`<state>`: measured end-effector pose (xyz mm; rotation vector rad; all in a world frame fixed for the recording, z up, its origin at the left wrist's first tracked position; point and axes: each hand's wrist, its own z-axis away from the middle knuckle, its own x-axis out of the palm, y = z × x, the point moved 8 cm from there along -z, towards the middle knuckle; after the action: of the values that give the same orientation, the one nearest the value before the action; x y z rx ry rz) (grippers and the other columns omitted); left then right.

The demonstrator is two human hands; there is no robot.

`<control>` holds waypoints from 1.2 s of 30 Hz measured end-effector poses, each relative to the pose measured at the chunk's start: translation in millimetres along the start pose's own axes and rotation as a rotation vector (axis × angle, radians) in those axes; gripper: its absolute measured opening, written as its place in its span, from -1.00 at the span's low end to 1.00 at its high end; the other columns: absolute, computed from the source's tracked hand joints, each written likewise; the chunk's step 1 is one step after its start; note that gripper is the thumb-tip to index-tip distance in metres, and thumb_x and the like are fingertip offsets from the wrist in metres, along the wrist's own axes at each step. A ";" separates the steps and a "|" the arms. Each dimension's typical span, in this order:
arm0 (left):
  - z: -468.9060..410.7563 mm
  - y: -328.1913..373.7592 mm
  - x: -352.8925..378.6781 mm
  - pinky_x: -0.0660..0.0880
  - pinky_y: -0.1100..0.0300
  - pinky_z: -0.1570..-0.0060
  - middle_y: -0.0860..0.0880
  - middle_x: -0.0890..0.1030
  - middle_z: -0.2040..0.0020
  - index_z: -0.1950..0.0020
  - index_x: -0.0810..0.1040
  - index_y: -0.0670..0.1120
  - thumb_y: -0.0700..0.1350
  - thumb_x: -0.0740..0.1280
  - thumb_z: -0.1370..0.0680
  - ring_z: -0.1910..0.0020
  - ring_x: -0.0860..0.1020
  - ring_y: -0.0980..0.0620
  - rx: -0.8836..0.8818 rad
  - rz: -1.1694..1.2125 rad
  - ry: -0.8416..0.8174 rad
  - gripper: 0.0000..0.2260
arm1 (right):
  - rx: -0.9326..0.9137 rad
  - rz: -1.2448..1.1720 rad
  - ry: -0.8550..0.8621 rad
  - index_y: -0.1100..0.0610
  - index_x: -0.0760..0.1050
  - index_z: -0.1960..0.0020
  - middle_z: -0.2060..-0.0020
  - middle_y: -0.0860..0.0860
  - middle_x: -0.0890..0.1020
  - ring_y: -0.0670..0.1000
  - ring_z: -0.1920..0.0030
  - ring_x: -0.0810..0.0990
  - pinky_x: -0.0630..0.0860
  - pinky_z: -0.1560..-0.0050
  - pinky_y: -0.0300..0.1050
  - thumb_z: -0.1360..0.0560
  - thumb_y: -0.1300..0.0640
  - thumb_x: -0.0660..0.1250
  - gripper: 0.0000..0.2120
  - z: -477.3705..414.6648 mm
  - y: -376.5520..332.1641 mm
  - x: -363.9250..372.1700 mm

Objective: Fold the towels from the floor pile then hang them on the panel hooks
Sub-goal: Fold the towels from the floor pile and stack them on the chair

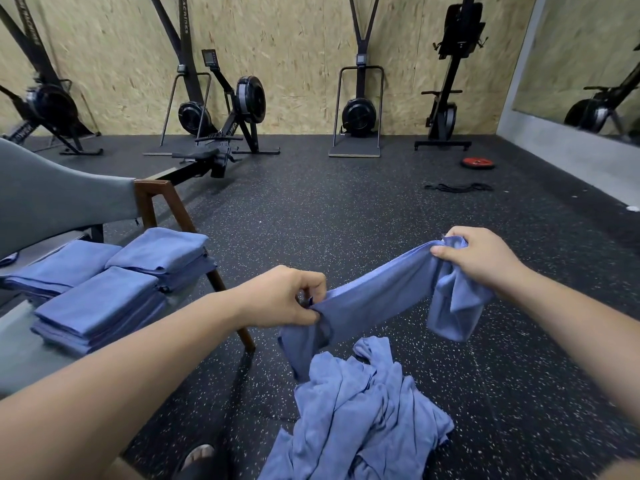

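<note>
A blue towel (381,292) is stretched in the air between my hands, bunched and unfolded. My left hand (284,299) pinches its lower left end. My right hand (481,258) grips the upper right end, with a loose flap hanging below it. Under the towel, a crumpled pile of blue towels (356,410) lies on the dark speckled floor. Three stacks of folded blue towels (100,303) sit on the grey chair seat (20,355) at my left. No panel hooks are in sight.
The grey chair has wooden legs (176,209) reaching toward the pile. Rowing and ski machines (225,112) line the wooden back wall. A red weight plate (477,163) and a black band (457,187) lie on the floor far right. My foot (199,459) stands near the pile.
</note>
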<state>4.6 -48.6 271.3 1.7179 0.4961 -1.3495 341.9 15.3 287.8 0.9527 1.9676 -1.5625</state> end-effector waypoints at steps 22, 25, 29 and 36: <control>15.4 -70.6 -40.9 0.51 0.17 0.19 0.08 0.71 0.26 0.11 0.72 0.05 -0.03 0.63 -0.50 0.31 0.59 0.09 -0.267 0.203 0.187 -0.89 | 0.051 -0.069 0.007 0.12 0.61 0.17 0.23 0.10 0.70 -0.01 0.26 0.55 0.42 0.20 -0.06 -0.54 0.03 0.53 -0.79 -3.0 14.0 -8.0; 19.1 -73.5 -44.0 0.50 0.14 0.17 -0.09 0.72 0.23 0.12 0.72 -0.06 -0.04 0.65 -0.48 0.28 0.56 0.08 -0.274 0.400 0.236 -0.84 | 0.056 -0.086 0.001 0.12 0.59 0.19 0.26 0.07 0.67 0.00 0.25 0.53 0.41 0.20 -0.05 -0.54 0.03 0.53 -0.77 -2.0 14.6 -5.7; 23.2 -68.4 -52.0 0.50 0.13 0.21 -0.21 0.72 0.21 0.14 0.71 -0.14 -0.04 0.66 -0.46 0.28 0.56 0.02 -0.243 0.473 0.311 -0.78 | 0.065 -0.059 -0.034 0.09 0.59 0.19 0.26 0.02 0.66 -0.03 0.25 0.53 0.41 0.22 -0.08 -0.56 0.03 0.52 -0.78 1.8 12.7 -1.9; 26.3 -72.8 -53.7 0.57 0.01 0.07 -0.29 0.72 0.13 0.05 0.75 -0.15 -0.19 0.57 -0.56 0.22 0.60 0.01 -0.246 0.544 0.295 -0.96 | 0.076 -0.005 -0.062 0.12 0.58 0.19 0.28 0.01 0.61 -0.03 0.25 0.50 0.37 0.22 -0.05 -0.56 0.03 0.52 -0.76 2.4 19.7 0.7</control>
<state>-82.8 -20.1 292.0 1.6885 0.3058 -0.6274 356.0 15.6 273.8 0.9184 1.8816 -1.6601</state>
